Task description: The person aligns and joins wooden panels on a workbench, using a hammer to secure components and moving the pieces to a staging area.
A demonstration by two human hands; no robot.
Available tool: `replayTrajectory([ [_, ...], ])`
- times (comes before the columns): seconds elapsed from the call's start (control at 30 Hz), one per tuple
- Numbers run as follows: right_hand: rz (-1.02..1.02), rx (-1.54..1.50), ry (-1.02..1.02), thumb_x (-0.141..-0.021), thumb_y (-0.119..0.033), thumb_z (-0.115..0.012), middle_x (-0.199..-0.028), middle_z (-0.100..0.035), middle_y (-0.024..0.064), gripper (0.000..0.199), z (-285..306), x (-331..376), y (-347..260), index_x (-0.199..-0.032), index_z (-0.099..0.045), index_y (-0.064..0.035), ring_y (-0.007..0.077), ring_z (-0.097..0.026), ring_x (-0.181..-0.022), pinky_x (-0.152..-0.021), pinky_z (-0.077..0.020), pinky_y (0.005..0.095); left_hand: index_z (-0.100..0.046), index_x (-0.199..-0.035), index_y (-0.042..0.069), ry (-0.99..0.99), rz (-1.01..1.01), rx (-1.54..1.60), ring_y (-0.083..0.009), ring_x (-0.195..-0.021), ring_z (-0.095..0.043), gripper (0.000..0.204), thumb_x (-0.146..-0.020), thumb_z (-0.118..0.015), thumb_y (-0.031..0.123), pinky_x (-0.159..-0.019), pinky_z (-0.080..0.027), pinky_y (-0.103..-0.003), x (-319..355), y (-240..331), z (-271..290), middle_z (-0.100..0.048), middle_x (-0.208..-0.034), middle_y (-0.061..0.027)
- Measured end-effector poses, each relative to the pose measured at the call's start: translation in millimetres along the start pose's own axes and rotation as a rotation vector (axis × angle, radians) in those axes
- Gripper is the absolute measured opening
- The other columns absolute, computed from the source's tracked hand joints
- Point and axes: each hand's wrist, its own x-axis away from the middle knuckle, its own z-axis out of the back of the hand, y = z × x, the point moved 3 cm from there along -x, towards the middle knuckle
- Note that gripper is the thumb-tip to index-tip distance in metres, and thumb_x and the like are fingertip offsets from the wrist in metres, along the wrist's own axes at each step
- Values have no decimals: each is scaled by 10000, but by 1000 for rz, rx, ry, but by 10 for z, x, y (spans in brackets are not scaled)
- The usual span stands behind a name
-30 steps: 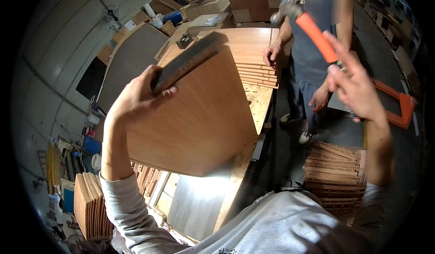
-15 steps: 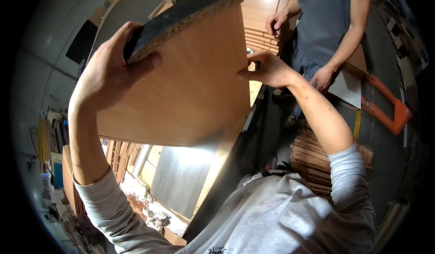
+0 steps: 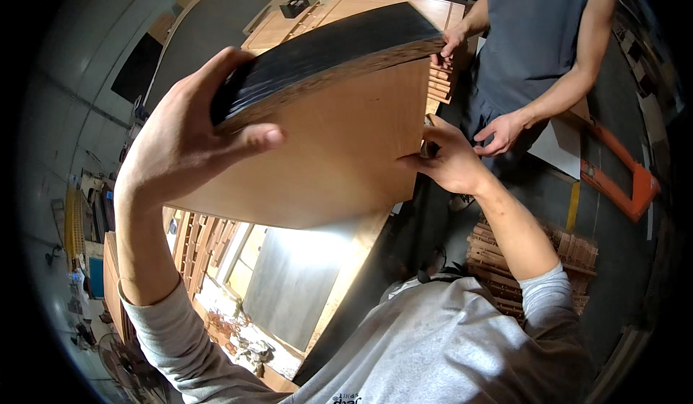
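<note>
A thick wooden board point(image 3: 339, 137) with a tan face and a dark top edge stands upright in front of me. My left hand point(image 3: 191, 133) grips its upper left corner, thumb across the tan face. My right hand point(image 3: 449, 160) holds the board's right edge at mid height, fingers closed around it. I cannot tell if anything small is pinched in that hand.
Another person in a grey sleeveless top point(image 3: 538, 36) stands across the workbench, one hand on a stack of wooden slats point(image 3: 440, 79). An orange pallet jack point(image 3: 621, 180) lies on the floor at right. More slats point(image 3: 567, 249) are piled by my right arm. Boards lean at lower left point(image 3: 198, 238).
One second ago my right hand held an orange-handled hammer up high; now the hammer is out of view and that hand is on the board's right edge. The board came closer and more upright.
</note>
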Motion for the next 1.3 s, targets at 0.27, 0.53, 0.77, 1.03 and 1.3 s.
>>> replayTrajectory([
  [0.27,190,-65,56,-863,-152,-832,-987,-680,48,297,-45,117,152,-1110,-699,-54,168,-594,-843,-758,-482,309,-551,-1312,15,90,-279,-13,-254,-946,-650,547,-832,-766,166,-859,-546,-380,-241,464,-6,-635,-1030,-149],
  [0.53,-9,-75,-35,-882,-87,-800,-954,-675,12,419,-29,105,-117,-1270,-646,-47,110,-568,-826,-785,-497,260,-558,-1215,36,38,-97,25,-340,-873,-700,578,-850,-771,429,-819,-537,-429,-182,375,93,-699,-875,-208],
  [0.77,215,29,198,-957,-26,-654,-1288,-575,137,698,904,66,-660,-1572,-325,1,229,-552,-1224,-1018,-487,343,-624,-1141,2,60,-71,-115,-338,-848,-691,601,-865,-782,512,-768,-532,-442,-232,377,48,-687,-945,-208],
  [1.03,-44,125,87,-1110,-235,-440,-723,-542,8,578,1815,387,-2252,-1640,-244,-112,21,-385,-499,-455,-322,174,-641,-1081,-8,40,-6,-129,-367,-831,-703,547,-848,-792,464,-739,-537,-452,-253,375,40,-700,-886,-219],
  [1.3,-56,715,-252,-1027,-111,-462,-640,-575,29,572,1778,268,-2778,-1594,-386,-110,99,-535,-524,-538,-460,244,-631,-1066,1,66,-40,-133,-409,-866,-696,527,-827,-804,437,-757,-538,-465,-192,384,47,-699,-891,-230],
])
